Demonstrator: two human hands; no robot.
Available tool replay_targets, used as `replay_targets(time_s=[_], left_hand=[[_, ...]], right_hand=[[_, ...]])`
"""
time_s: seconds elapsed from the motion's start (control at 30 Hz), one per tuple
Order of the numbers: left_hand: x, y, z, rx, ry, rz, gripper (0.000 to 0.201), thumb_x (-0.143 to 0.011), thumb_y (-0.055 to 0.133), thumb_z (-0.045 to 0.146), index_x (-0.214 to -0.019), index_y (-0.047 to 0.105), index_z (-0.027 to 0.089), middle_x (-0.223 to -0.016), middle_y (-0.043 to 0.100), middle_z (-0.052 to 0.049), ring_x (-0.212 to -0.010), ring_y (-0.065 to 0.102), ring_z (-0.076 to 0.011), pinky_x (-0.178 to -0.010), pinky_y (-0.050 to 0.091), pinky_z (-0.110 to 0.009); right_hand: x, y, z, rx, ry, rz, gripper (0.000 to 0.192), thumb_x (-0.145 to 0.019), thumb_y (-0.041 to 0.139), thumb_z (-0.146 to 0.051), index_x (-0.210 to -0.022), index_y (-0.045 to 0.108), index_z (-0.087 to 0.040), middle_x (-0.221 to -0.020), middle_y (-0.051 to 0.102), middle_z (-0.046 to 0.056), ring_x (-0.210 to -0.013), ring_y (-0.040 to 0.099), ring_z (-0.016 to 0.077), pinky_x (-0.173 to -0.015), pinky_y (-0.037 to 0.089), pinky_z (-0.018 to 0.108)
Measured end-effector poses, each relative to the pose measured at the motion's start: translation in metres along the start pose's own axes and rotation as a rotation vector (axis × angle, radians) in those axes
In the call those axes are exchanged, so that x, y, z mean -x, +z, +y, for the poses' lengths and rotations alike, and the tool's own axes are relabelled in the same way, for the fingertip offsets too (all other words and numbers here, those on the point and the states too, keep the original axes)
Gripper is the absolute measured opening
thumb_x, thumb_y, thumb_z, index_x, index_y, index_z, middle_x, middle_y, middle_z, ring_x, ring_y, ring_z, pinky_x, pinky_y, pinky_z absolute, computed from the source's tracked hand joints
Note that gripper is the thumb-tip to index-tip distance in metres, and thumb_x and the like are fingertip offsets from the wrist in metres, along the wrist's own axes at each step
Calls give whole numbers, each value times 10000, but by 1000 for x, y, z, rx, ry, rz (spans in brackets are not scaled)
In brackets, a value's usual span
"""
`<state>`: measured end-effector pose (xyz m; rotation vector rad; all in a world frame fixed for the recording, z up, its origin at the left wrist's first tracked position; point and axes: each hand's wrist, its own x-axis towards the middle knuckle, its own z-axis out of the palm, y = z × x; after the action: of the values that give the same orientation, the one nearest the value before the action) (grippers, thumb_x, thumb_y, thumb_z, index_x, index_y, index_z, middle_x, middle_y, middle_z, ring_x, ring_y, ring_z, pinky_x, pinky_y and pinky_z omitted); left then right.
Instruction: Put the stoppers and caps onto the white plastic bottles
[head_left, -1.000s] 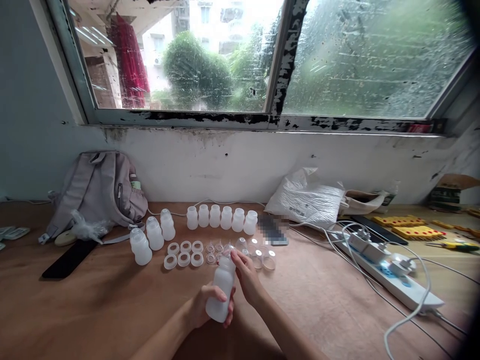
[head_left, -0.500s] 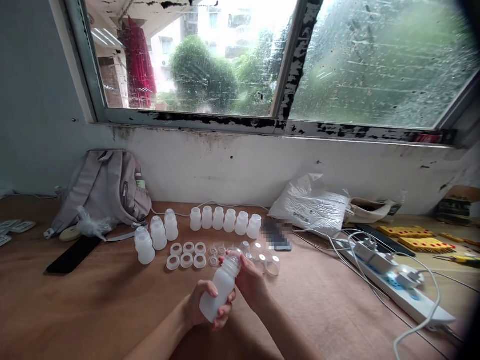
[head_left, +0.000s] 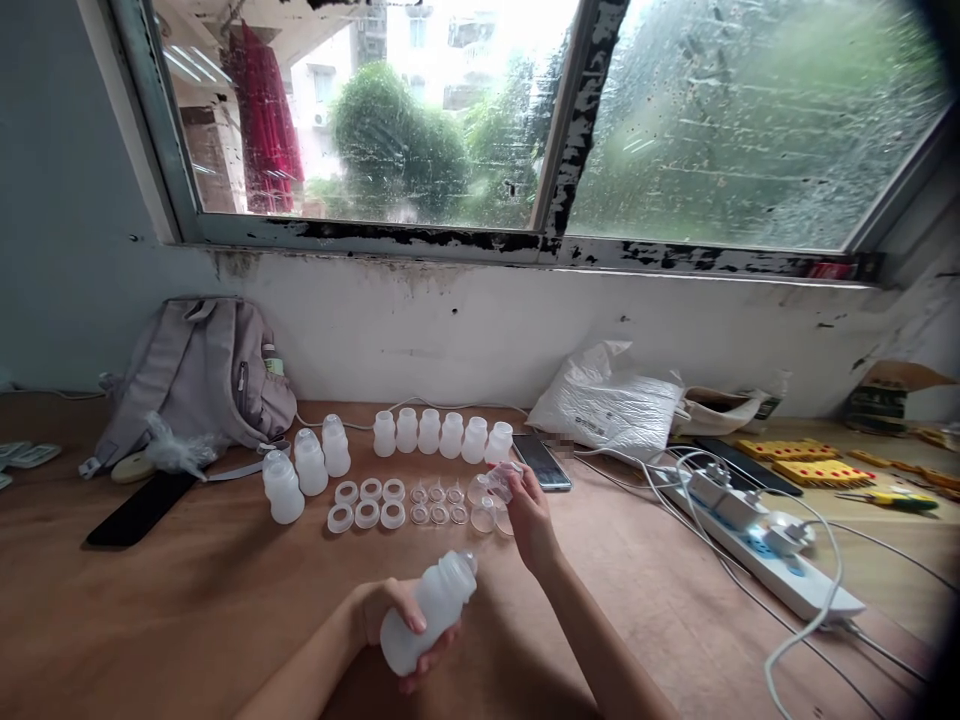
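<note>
My left hand (head_left: 396, 612) is wrapped round a frosted white baby bottle (head_left: 427, 618), tilted with its top up to the right. A ring and a clear teat (head_left: 470, 562) sit on its mouth. Farther up, my right hand (head_left: 534, 515) pinches a clear bottle cap (head_left: 498, 482) above a group of clear caps (head_left: 484, 516), partly hidden by the fingers. Left of those caps lie several clear teats (head_left: 438, 514) in two rows, then several white rings (head_left: 367, 514), also in two rows.
Several open bottles (head_left: 429, 432) stand in a row at the back; three teat-topped bottles (head_left: 310, 462) stand left of them. A phone (head_left: 541, 462) lies behind my right hand. Farther right are a silver bag (head_left: 607, 405) and a power strip (head_left: 780, 565) with loose cables. A backpack (head_left: 199, 375) leans left.
My right hand has left the bottle's top and moved right and away, to the clear caps, with a clear cap in its fingers. My left hand has lowered the bottle slightly.
</note>
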<state>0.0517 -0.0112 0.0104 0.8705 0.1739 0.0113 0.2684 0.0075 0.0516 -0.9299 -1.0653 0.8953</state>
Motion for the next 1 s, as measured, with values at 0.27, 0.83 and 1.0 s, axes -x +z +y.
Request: replay_targets(time_s=[0.27,0.83,1.0], left_hand=[[-6,-10,2,106,288,187,288,-601,484,282,-842,518,127,-589,540,-15,-446,542,-143,-397,363,-223],[-12,-1,7,-736,670,1118,233,-623,644,319,-727,477,195,-593,485,16,-526,466,-139,-515,343,-261],[-13,3,6,-1030,642,1206,237,-627,610,254,-831,497,213,-706,552,-22,-645,509,-191,-576,349,-283]], right_hand=[[20,-63,-10,671,33,-104,328,-679,593,-424,-918,582,-200,-876,617,42,-749,554,199,-621,417,292],[33,-25,-10,918,-248,-112,320,-766,512,-415,-990,515,-187,-980,597,103,-911,550,236,-779,426,384],[36,60,-10,395,-47,-357,384,-712,594,-401,-1041,514,-218,-1026,602,62,-958,552,212,-792,436,338]])
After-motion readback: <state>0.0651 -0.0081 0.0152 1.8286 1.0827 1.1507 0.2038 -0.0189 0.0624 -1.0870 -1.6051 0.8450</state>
